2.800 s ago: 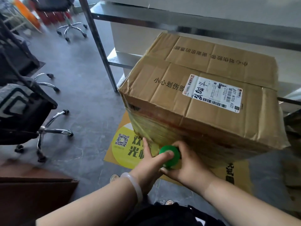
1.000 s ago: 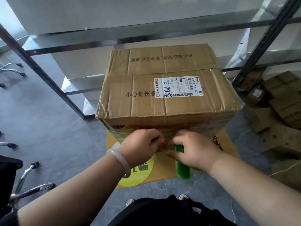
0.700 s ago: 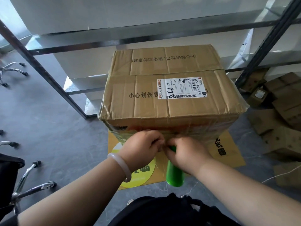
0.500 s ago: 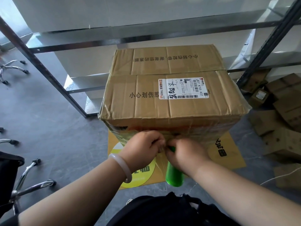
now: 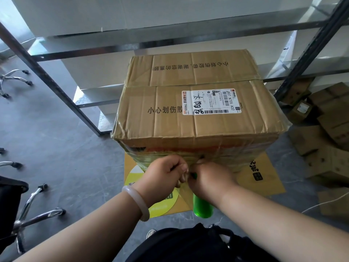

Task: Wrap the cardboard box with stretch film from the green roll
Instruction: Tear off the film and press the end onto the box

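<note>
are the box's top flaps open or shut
Shut: both top flaps of the cardboard box lie flat and meet along the seam.

A grey metal shelving rack [image 5: 56,87] stands ahead on the dark floor [image 5: 66,148]. Chrome office-chair bases [image 5: 37,218] sit off to the left, and small cardboard boxes [image 5: 332,118] are heaped to the right. A yellow printed floor sheet [image 5: 264,178] lies between them.

Green roll [image 5: 202,207] half behind right hand [image 5: 209,181]
</note>
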Demonstrator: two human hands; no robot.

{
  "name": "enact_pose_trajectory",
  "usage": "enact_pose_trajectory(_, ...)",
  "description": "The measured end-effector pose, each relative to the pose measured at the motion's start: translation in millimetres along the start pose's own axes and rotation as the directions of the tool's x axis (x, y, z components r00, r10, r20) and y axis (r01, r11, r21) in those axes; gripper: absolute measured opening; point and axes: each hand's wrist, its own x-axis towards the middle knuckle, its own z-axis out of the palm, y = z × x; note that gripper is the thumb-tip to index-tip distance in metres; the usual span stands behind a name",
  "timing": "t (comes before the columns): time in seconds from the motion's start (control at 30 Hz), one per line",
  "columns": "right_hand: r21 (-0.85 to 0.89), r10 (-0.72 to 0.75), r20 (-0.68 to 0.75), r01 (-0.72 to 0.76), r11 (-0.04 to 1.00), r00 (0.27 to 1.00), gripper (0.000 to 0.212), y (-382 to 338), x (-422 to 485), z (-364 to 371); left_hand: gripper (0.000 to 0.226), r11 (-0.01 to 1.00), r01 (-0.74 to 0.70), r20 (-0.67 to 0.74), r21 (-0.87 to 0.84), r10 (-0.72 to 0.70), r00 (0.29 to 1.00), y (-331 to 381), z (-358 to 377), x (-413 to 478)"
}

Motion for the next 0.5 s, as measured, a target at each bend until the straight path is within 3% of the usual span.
enact_pose_trajectory(0.17,-0.017,0.055,0.068,-0.054,0.998,0.996,0.032,5,9,9,0.033,1.000,-0.004,0.005,-0.018,0.004,1.000,4,1,-3)
enact_pose_trajectory(0.27,-0.017,0.169,0.143,-0.169,0.986,0.975,0.029,28,10,19,0.034,0.981,-0.145,0.023,-0.126,0.149,0.989,14,-4,-5)
enact_pose_trajectory(0.33,0.050,0.215,0.142,-0.224,0.973,0.966,0.028,43,8,20,0.034,0.982,-0.179,0.084,-0.052,0.183,0.979,16,-4,-6)
enact_pose_trajectory(0.5,0.080,0.027,0.225,-0.046,0.996,0.974,0.041,41,1,15,0.033,0.993,-0.102,0.076,0.062,0.097,0.992,7,5,4)
